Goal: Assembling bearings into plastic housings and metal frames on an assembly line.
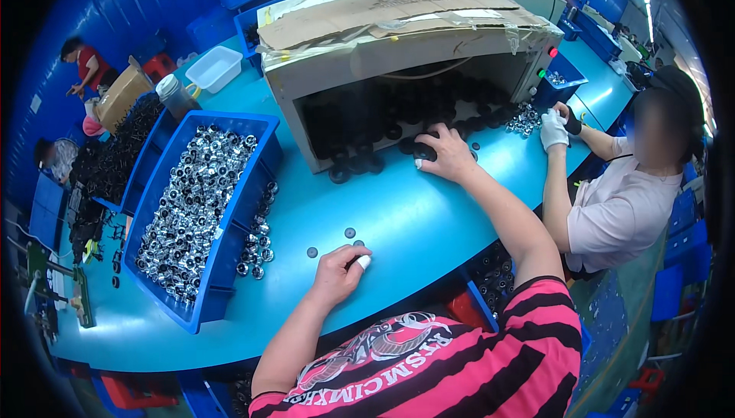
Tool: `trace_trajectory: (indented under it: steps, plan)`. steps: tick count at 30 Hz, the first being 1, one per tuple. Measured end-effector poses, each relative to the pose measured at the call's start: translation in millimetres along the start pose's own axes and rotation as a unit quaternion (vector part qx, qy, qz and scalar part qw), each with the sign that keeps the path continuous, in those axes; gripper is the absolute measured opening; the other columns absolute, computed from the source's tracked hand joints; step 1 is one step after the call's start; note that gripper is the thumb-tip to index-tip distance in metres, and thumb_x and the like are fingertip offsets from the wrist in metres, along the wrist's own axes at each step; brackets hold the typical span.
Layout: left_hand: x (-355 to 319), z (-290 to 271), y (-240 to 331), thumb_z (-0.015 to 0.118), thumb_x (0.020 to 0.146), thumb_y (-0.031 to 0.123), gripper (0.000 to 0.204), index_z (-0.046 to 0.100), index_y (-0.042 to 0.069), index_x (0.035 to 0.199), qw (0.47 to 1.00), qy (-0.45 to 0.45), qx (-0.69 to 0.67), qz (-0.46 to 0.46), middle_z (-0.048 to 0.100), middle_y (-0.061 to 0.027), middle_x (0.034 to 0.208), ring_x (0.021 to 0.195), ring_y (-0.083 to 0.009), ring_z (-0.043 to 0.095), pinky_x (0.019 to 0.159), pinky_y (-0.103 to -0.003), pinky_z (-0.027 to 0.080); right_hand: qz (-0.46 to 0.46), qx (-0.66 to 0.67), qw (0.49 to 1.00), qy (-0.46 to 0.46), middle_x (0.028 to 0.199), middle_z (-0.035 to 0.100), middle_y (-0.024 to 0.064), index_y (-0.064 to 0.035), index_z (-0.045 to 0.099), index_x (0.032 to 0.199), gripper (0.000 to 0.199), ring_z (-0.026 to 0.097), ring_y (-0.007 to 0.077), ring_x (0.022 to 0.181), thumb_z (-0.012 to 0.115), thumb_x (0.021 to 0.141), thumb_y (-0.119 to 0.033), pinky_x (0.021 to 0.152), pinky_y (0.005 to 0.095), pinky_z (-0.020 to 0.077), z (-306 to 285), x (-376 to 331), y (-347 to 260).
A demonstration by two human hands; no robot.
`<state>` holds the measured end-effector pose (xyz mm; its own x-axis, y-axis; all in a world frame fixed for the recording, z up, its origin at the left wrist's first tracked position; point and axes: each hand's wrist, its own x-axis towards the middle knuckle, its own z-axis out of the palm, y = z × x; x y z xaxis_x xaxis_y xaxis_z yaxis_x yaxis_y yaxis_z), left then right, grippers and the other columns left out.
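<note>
2 hands (341, 269) (445, 154), small black discs (350, 233), blue table (398, 219)

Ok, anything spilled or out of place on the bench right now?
Yes. Shiny metal parts lie loose on the table beside the blue bin, outside it. Three small dark discs sit scattered near the left hand. Black parts spill from the box opening.
</note>
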<state>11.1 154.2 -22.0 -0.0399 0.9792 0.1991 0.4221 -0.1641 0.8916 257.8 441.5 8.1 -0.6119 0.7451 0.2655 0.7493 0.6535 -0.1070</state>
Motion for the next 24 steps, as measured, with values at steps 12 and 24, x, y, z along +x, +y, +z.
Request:
trace_trajectory:
  steps: [12,24]
  plan:
    - [-2,2,2,0.070,0.089,0.005,0.014,0.073,0.005,0.102,1.000,-0.009,0.010,0.010,0.070,-0.0105,0.088,0.075,-0.0226,0.067,0.068,-0.033,0.052,0.085,-0.039,0.995,-0.027,0.135,0.051,0.0169,-0.0267,0.065,0.133,0.061,0.053,0.0397,0.115,0.070,0.082,-0.059,0.088,0.0475,0.0567,-2,-7,-28]
    - [-1,1,6,0.069,0.089,0.006,0.014,0.073,0.005,0.102,0.999,-0.011,0.032,0.011,0.069,-0.0114,0.087,0.073,-0.0246,0.066,0.068,-0.034,0.052,0.019,-0.052,0.994,0.094,0.129,0.053,0.0154,-0.0220,0.072,0.121,0.051,0.054,0.0368,0.110,0.073,0.079,-0.051,0.085,0.0451,0.0574,15,-10,-35]
